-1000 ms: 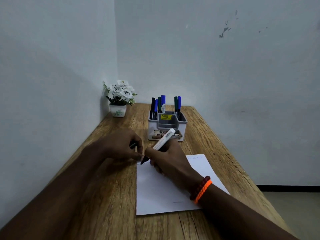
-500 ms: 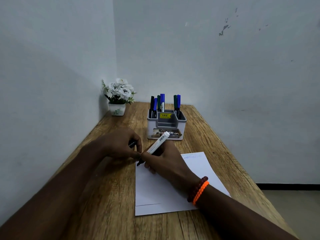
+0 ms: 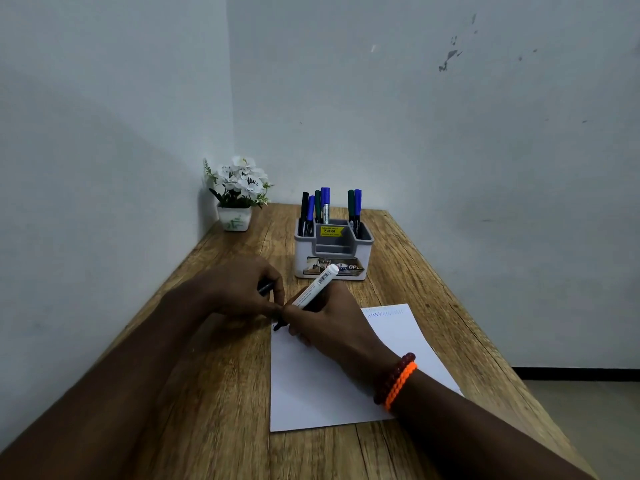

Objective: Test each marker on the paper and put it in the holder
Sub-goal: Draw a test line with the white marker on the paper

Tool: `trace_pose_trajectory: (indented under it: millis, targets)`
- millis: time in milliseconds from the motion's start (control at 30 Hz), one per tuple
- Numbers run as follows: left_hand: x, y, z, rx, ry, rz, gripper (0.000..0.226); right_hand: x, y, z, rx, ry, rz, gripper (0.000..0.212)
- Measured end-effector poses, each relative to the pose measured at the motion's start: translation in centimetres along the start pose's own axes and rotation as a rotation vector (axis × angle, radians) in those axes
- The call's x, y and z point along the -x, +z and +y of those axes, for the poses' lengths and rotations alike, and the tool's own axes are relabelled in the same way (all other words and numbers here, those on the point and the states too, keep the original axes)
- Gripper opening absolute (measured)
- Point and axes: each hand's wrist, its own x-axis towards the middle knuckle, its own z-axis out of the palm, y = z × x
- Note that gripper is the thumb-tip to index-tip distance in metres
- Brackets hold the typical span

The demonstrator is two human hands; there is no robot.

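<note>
The right hand (image 3: 329,327) grips one white-barrelled marker (image 3: 313,287), fingers curled round its lower barrel; the dark tip touches the far left corner of the single sheet of paper (image 3: 332,393), and the barrel slants up and away toward the holder. Two bracelets (image 3: 398,379) circle the right wrist, one dark red and one orange. The left hand (image 3: 239,289) rests on the table (image 3: 207,410) just left of the paper's far corner, its fingers curled round a small dark object, probably the marker's cap (image 3: 265,288), of which only the end shows; its fingertips touch the right hand.

The paper lies flat toward the near right part of the table, with faint zigzag scribbles (image 3: 384,312) along its far edge. The one grey-and-white holder (image 3: 332,251) stands beyond the paper, near the table's far edge. Six capped markers stand upright in it: four in the left compartment (image 3: 313,209) and two in the right one (image 3: 354,206). One small pot of white flowers (image 3: 237,195) sits in the far left corner of the table.
</note>
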Motion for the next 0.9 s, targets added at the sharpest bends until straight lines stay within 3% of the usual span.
trace_pose_trajectory:
  millis: [67,233,400,633,900]
  targets:
    - [0.01,-0.02,0.02,0.004,-0.003,-0.005,0.017,-0.02,0.03,0.01,0.010,0.001,0.002,0.031]
    - [0.20,-0.08,0.12,0.018,0.008,0.000,0.016,0.04,0.07,0.06,0.007,0.021,0.008,0.052]
    - [0.13,-0.08,0.15,0.003,0.012,0.001,0.016,-0.02,0.09,0.18,0.044,0.005,0.053,0.034]
    - [0.05,-0.11,-0.06,-0.012,0.030,-0.001,0.012,-0.07,0.21,0.42,0.064,0.007,0.075,0.050]
    - [0.08,-0.03,0.03,-0.002,0.027,0.007,0.012,0.31,0.06,-0.20,0.072,0.007,0.101,0.039]
